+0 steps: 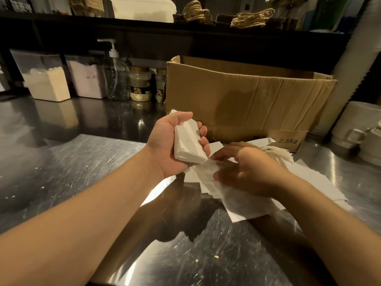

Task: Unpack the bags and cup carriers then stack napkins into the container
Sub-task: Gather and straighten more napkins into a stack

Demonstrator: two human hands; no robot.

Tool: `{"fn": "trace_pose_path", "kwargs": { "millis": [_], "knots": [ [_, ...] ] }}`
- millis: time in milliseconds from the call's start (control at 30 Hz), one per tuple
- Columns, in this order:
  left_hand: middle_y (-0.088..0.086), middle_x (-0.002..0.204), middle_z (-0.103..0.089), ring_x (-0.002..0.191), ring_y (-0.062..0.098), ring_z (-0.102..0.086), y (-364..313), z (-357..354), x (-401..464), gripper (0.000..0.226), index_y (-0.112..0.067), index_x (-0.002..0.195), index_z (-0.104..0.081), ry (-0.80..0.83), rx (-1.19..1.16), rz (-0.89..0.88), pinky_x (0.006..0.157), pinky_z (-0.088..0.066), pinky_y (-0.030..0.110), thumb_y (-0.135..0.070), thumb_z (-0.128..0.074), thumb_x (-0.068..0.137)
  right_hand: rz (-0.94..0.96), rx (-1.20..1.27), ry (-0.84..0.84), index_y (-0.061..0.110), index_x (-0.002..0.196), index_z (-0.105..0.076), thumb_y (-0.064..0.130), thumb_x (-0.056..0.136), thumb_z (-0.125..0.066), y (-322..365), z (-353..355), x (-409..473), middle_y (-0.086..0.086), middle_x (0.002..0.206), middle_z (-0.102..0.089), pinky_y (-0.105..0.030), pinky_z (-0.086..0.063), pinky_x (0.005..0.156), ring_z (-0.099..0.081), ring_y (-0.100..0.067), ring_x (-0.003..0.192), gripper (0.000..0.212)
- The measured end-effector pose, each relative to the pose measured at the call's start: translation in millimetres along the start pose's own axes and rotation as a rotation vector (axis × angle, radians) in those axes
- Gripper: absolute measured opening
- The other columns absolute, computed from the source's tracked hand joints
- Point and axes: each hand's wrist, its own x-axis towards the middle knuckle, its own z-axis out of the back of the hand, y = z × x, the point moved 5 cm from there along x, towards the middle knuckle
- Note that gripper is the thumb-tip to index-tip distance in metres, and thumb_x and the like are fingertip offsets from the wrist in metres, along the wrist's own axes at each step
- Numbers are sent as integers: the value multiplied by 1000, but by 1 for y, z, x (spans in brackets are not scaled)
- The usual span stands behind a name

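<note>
My left hand [169,141] grips a thick stack of white napkins [186,142] above the steel counter, thumb on one side and fingers curled round the other. My right hand [245,168] is blurred and lies palm down on a loose spread of white napkins [237,197] on the counter, its fingers reaching toward the held stack. Whether it pinches a napkin I cannot tell. Behind both hands stands an open brown cardboard box [247,100] marked 2.5Kg.
Powder containers [47,81], a pump bottle [115,73] and jars [140,83] line the counter's back left. White cups [362,124] stand at the right edge. A dark shelf above carries bags with twine handles [251,17]. Steel counter [82,172] stretches left.
</note>
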Motion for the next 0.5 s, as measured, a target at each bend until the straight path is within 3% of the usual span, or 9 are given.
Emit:
{"fn": "trace_pose_path", "kwargs": {
  "millis": [167, 367, 500],
  "knots": [
    [8, 90, -59, 72, 20, -53, 0, 1, 0, 31, -10, 110, -54, -7, 6, 5, 74, -46, 34, -30, -60, 87, 20, 14, -63, 35, 121, -69, 24, 92, -69, -1, -1, 2, 14, 113, -66, -34, -52, 94, -58, -10, 105, 31],
    [8, 90, -59, 72, 20, -54, 1, 3, 2, 38, -12, 115, -53, -9, 13, 21, 72, -48, 34, -31, -62, 84, 25, 94, -154, 34, 110, -73, 21, 95, -66, -2, 1, 2, 16, 105, -67, -26, -53, 87, -61, -8, 98, 20],
    [8, 95, -60, 75, 20, -55, -3, 5, 3, 48, -12, 119, -53, 17, 34, 14, 73, -48, 34, -33, -67, 78, 21, 205, -237, 32, 95, -71, 22, 89, -69, -2, 14, -1, 15, 98, -63, -33, -50, 86, -56, -10, 99, 12]
  ]
}}
